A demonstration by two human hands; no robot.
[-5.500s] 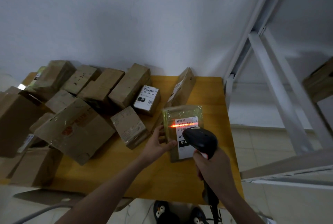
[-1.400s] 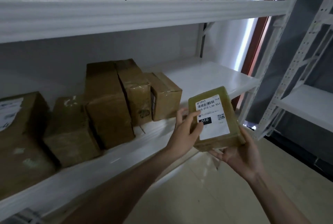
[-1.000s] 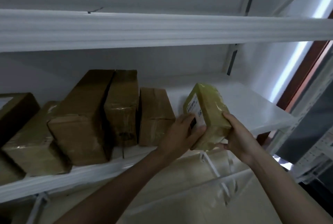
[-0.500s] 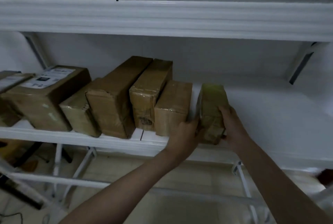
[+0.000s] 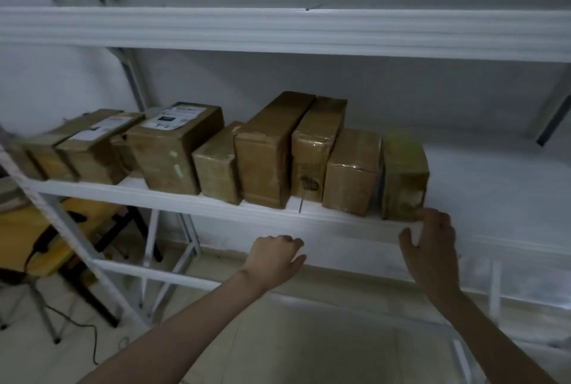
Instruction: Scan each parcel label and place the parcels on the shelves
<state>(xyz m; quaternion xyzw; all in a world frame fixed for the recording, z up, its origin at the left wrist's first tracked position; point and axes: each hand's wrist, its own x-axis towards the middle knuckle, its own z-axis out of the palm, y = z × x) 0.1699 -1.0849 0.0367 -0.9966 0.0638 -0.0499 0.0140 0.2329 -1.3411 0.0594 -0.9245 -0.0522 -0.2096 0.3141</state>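
Both hands hold nothing, left hand (image 5: 273,257) loosely curled, right hand (image 5: 431,244) spread near yellow-green parcel (image 5: 403,173) standing at row's end on white shelf (image 5: 324,223); narrow footing, a brush could topple it.

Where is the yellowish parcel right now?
In the head view, the yellowish parcel stands on the white shelf, at the right end of the row, beside a brown box. The right hand is just below it.

Brown parcels (image 5: 265,152) line a white shelf (image 5: 185,201), the greenish parcel (image 5: 403,173) at three o'clock. Both hands, the left hand (image 5: 273,261) and the right hand (image 5: 432,247), hover empty at six o'clock.
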